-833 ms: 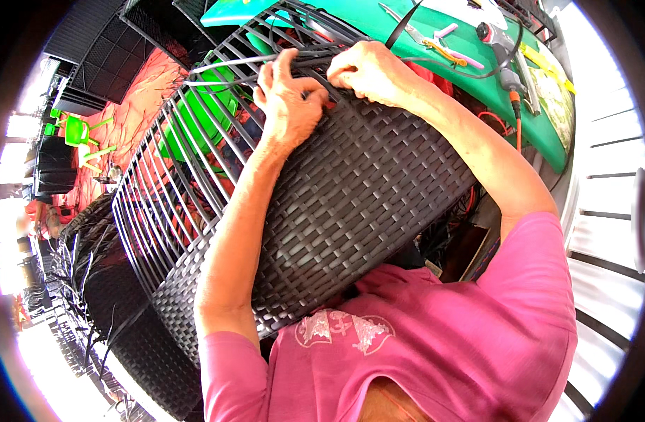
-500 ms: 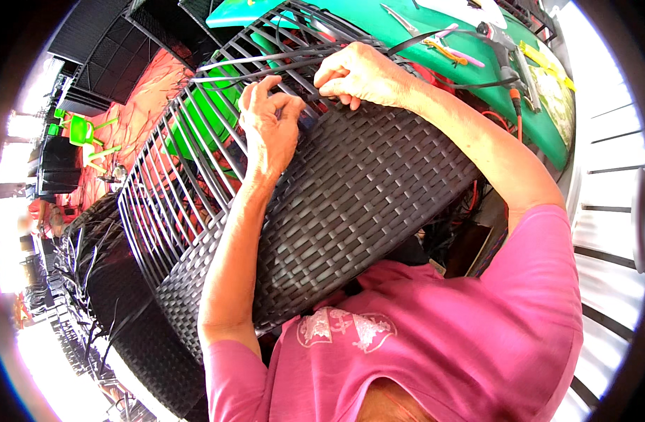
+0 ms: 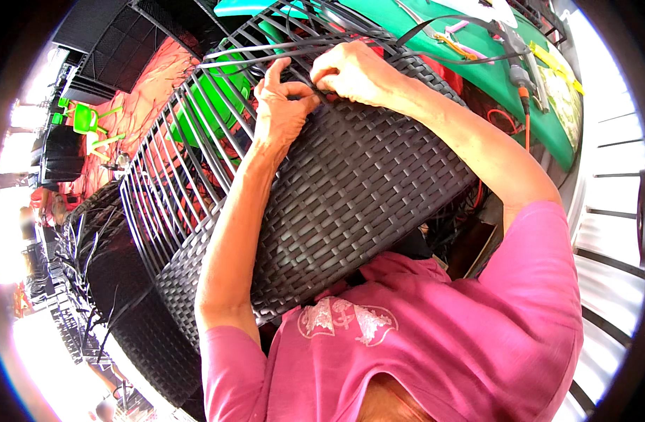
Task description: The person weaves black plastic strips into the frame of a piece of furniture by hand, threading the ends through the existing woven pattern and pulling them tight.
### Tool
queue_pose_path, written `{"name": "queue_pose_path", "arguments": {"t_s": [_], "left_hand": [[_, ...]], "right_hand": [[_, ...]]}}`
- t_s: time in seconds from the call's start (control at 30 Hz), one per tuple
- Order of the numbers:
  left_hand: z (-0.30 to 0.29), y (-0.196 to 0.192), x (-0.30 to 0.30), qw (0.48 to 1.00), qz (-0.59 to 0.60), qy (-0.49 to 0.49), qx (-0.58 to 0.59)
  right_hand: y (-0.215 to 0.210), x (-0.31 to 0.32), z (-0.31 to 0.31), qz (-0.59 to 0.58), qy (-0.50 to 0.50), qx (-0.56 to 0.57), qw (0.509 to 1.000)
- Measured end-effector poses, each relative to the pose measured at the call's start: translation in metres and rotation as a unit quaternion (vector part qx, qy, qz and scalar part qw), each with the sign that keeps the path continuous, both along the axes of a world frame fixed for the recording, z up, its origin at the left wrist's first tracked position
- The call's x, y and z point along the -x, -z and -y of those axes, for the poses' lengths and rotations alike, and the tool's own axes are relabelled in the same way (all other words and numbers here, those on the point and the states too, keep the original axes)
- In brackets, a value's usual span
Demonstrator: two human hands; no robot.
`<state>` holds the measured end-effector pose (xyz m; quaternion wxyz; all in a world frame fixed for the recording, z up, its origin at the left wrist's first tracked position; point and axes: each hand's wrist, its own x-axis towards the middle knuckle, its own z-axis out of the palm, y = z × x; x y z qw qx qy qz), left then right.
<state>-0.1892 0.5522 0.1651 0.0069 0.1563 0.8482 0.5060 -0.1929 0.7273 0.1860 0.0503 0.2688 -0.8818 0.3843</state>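
A half-woven dark grey wicker panel (image 3: 358, 176) lies in front of me, its dense weave nearest my body and bare slats (image 3: 189, 137) running to the far left. At the far edge of the weave my right hand (image 3: 358, 74) pinches a dark plastic wicker strip between bent fingers. Touching its fingertips, my left hand (image 3: 284, 109) has thumb and forefinger closed at the weave's edge, one other finger raised; what lies in that pinch is mostly hidden. Long loose wicker strips (image 3: 280, 53) cross the slats beyond both hands.
A green table (image 3: 470, 74) at the far right bears scissors (image 3: 449, 46), a corded power tool (image 3: 516, 63) and yellow packaging (image 3: 558, 67). Bright green chairs (image 3: 85, 119) stand on the reddish floor (image 3: 157, 84) at the left. Dark woven pieces (image 3: 136, 330) lie at lower left.
My left hand has moved right until its fingers meet those of my right hand. The right hand has shifted slightly left, its fingers still pinched at the weave's edge.
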Motion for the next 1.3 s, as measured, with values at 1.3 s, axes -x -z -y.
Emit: {"name": "queue_pose_path", "arguments": {"t_s": [1.3], "left_hand": [[0.076,-0.049,-0.058,0.991,-0.133,0.005,0.033]], "right_hand": [[-0.017,-0.038,0.050,0.230,-0.125,0.172,0.950]]}}
